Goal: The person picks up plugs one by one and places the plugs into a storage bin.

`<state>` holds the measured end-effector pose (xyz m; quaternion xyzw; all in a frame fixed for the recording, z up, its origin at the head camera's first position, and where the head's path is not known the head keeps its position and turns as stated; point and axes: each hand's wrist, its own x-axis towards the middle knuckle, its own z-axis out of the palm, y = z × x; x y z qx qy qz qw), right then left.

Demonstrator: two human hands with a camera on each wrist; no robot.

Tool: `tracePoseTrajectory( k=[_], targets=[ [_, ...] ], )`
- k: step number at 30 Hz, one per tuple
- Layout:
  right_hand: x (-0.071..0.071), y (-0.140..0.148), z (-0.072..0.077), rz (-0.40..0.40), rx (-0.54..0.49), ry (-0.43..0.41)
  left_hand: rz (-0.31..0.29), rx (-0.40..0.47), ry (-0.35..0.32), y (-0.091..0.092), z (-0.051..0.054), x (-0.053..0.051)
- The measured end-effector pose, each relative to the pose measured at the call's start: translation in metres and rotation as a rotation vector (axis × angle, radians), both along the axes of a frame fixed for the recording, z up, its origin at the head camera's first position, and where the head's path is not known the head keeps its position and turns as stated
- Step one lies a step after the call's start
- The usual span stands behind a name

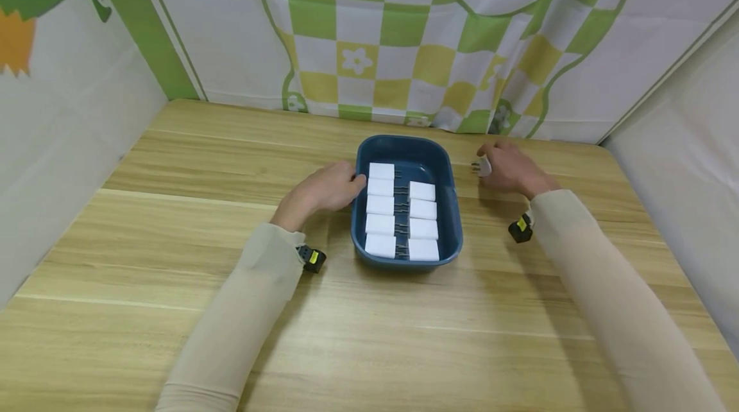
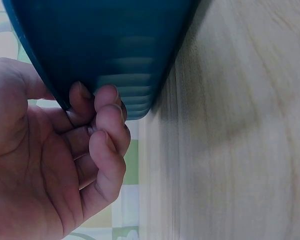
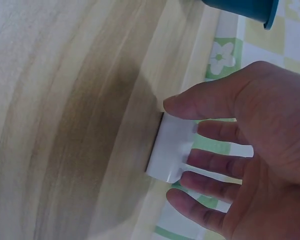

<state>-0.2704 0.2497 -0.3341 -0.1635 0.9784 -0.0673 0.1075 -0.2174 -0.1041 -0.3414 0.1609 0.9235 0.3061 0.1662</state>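
Note:
A dark blue plastic basin (image 1: 408, 154) stands on the table, with white plug chargers (image 1: 380, 205) lying in two columns inside it. Their metal prongs face the middle, and the left column reaches farther back. My left hand (image 1: 330, 186) grips the basin's left rim, thumb over the edge and fingers curled against the outer wall (image 2: 125, 30). To the right of the basin, my right hand (image 1: 512, 168) pinches one white plug charger (image 1: 485, 167) between thumb and fingertips. Its prongs point left towards the basin. Whether this charger (image 3: 172, 147) touches the tabletop I cannot tell.
The wooden table (image 1: 369, 335) extends around the basin on every side. Behind its far edge hangs a green, yellow and white checked curtain (image 1: 358, 33). Pale cloth walls (image 1: 75, 97) close off both sides. A small black device (image 1: 521, 229) sits at each wrist.

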Motion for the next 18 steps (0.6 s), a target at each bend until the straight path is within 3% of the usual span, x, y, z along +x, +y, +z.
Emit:
tracePoseTrajectory(
  k=[18],
  targets=[
    [-0.0008,-0.0013,-0.006,-0.001,0.039,-0.004,0.005,-0.014,-0.011,0.0002,0.0005,0.001]
  ],
)
